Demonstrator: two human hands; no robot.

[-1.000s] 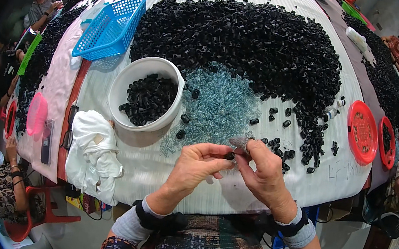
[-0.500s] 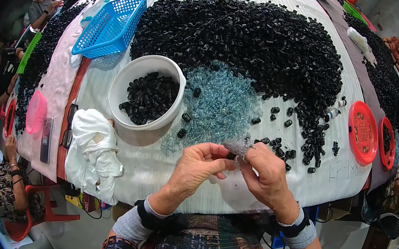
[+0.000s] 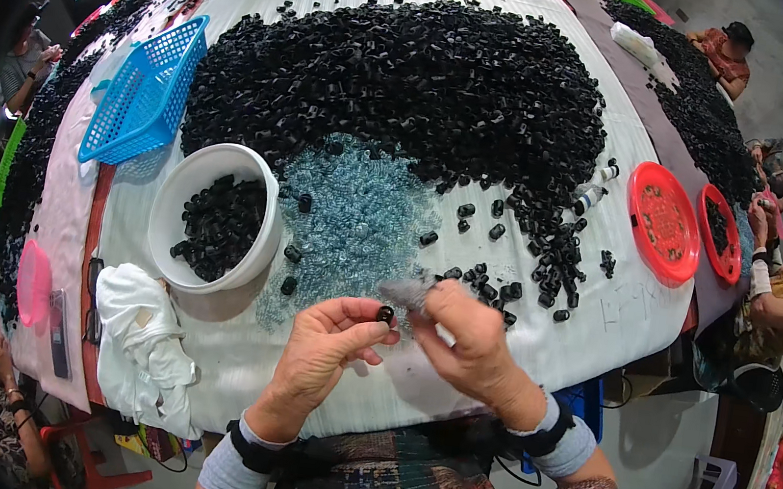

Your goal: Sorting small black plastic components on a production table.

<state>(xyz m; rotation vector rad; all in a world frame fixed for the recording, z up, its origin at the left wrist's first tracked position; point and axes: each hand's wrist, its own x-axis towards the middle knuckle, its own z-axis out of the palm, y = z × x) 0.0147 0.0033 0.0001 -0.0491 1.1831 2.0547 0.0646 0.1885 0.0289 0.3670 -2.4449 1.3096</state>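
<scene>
My left hand [image 3: 324, 344] pinches a small black plastic cylinder [image 3: 385, 314] between thumb and fingers, its round end turned toward the right. Just right of it, my right hand [image 3: 468, 339] is closed, with a grey knitted finger cover [image 3: 405, 294] pointing left; whatever its fingers hold is hidden. Both hands are over the near part of the table, apart from each other. Beyond them lies a heap of clear bluish small springs or rings [image 3: 350, 224], with a few black cylinders on it. A white bucket [image 3: 158, 239] of black cylinders stands to the left.
A large pile of black plastic pieces [image 3: 403, 78] covers the far middle. At left are a blue basket [image 3: 138, 102] and a crumpled white cloth [image 3: 141, 345]; at right, a red tray [image 3: 638, 213]. Other people sit around neighbouring tables.
My hands have drawn apart, and the black cylinder now shows in my left fingers. The view has turned, so the table things appear further left.
</scene>
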